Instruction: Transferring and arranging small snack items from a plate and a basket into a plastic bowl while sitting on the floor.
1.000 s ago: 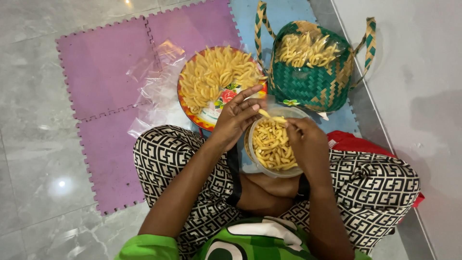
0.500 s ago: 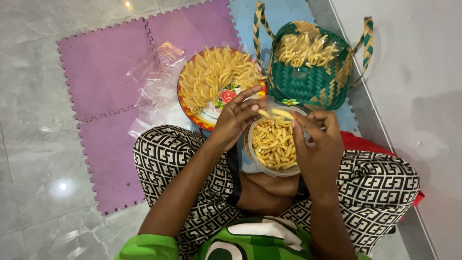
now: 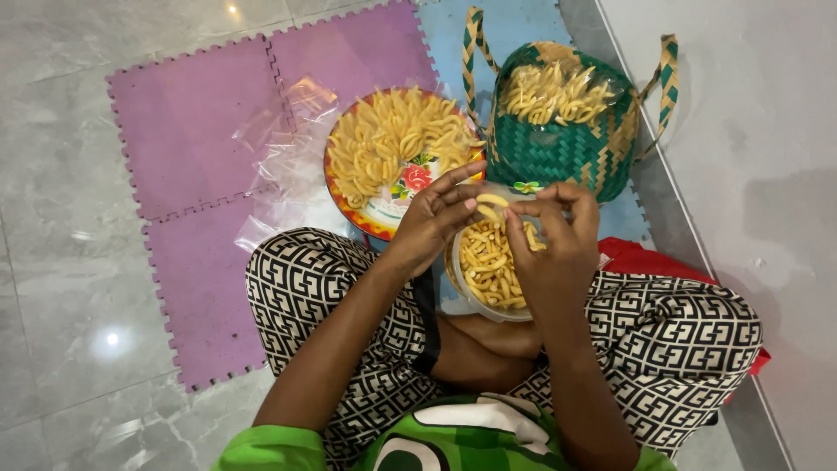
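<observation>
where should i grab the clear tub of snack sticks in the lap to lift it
Probably by the rim of the clear tub, from both sides with palms facing in. It is round, open-topped and nearly full of snack sticks, so a level two-sided hold should keep them in. The left hand and right hand hover over it, pinching one stick.

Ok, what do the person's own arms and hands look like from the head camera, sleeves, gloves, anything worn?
Both arms are bare from the short bright green sleeves down. The left hand and right hand wear no gloves, and no rings, watch or bracelets show. Black-and-cream geometric patterned trousers cover the legs beneath them.
</observation>
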